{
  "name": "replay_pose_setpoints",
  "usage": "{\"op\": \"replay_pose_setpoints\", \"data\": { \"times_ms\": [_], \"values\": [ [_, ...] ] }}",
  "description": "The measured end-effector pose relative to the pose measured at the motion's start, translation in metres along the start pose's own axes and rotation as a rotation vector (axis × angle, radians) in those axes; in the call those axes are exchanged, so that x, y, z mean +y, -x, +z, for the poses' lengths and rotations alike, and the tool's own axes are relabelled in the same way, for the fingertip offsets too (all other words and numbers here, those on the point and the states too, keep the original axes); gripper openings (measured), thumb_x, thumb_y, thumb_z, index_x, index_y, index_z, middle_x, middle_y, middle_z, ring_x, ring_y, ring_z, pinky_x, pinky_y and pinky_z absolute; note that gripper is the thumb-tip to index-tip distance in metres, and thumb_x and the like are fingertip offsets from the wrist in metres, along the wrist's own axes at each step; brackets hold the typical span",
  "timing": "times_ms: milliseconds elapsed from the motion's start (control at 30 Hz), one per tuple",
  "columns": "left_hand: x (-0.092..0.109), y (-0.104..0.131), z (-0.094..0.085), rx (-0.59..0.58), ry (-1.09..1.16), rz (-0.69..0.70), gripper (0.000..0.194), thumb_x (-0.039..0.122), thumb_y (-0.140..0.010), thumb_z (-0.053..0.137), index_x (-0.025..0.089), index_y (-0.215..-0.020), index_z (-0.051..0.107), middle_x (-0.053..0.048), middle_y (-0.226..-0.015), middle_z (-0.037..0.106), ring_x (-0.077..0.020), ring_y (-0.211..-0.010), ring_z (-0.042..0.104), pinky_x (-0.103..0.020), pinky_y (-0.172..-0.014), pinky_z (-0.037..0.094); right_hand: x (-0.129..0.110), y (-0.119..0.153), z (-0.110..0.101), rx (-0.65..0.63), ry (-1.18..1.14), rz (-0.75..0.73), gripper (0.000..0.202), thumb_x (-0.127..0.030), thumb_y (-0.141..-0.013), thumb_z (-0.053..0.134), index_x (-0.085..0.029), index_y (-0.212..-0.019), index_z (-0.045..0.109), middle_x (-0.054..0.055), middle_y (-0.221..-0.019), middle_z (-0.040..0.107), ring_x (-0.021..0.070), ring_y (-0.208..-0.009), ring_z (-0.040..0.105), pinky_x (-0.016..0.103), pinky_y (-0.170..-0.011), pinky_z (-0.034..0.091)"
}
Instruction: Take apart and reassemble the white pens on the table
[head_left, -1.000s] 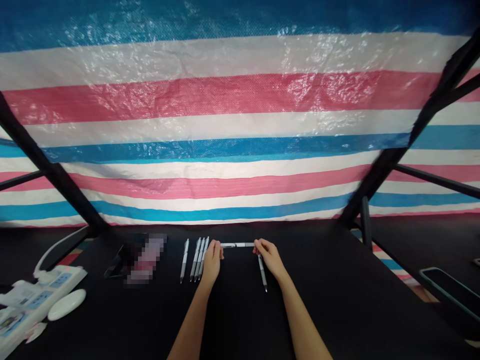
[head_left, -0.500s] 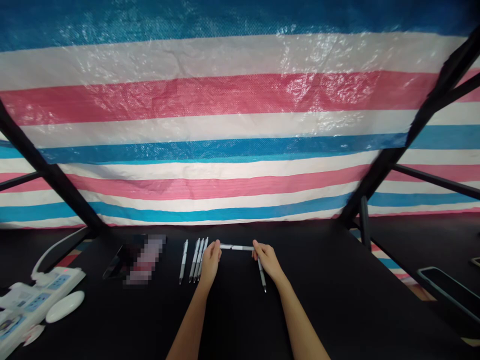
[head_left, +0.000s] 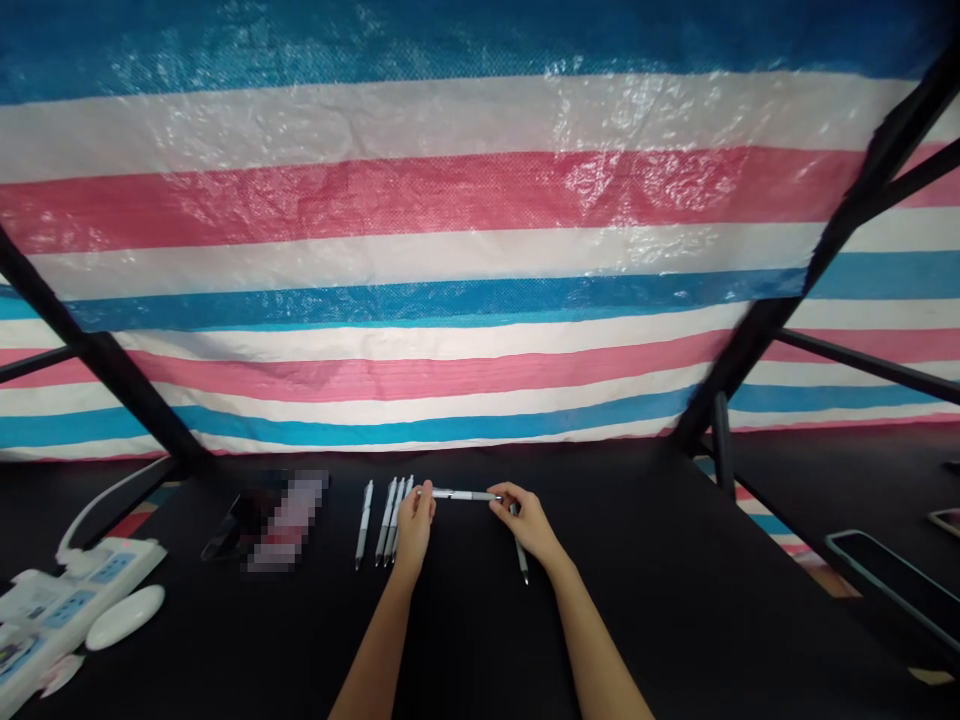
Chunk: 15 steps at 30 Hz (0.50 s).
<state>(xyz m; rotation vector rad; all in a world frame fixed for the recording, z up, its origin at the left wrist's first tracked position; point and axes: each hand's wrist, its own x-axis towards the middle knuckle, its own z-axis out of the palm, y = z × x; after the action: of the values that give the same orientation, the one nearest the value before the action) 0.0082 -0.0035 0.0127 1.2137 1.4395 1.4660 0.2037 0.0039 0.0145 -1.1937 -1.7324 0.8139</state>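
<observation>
A white and grey pen is held level above the black table, its clip end toward the left. My left hand is closed on the clip end with thumb and fingers. At the other end, my right hand has its thumb and forefinger around the grey tip. Another pen lies on the table just below my right hand, its upper part hidden by the fingers. Several similar pens lie side by side just left of my left hand, and one pen is a little apart from them.
A white power strip with a cable and a white oval object are at the left. A dark flat object, partly blurred out, lies behind them. A phone is at far right. Black frame bars flank the striped sheet.
My right fingers have shifted to the pen's very tip, so more of its grey part shows. The view has moved slightly; the pens on the table lie as before.
</observation>
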Motion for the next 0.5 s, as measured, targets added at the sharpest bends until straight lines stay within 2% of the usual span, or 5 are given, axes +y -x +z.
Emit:
{"op": "replay_pose_setpoints", "data": {
  "times_ms": [500],
  "values": [
    [-0.0074, -0.0028, -0.0021, -0.036, 0.009, -0.009, 0.051, 0.060, -0.078, 0.042, 0.020, -0.048, 0.032, 0.006, -0.045, 0.029, -0.0085, -0.042, 0.029, -0.024, -0.045, 0.023, -0.0031, 0.0013, 0.0011, -0.024, 0.061, -0.068, 0.029, -0.042, -0.085, 0.046, -0.020, -0.083, 0.065, 0.001, -0.067, 0.058, 0.0150, -0.061, 0.052, 0.025, -0.060, 0.037]
  ]
}}
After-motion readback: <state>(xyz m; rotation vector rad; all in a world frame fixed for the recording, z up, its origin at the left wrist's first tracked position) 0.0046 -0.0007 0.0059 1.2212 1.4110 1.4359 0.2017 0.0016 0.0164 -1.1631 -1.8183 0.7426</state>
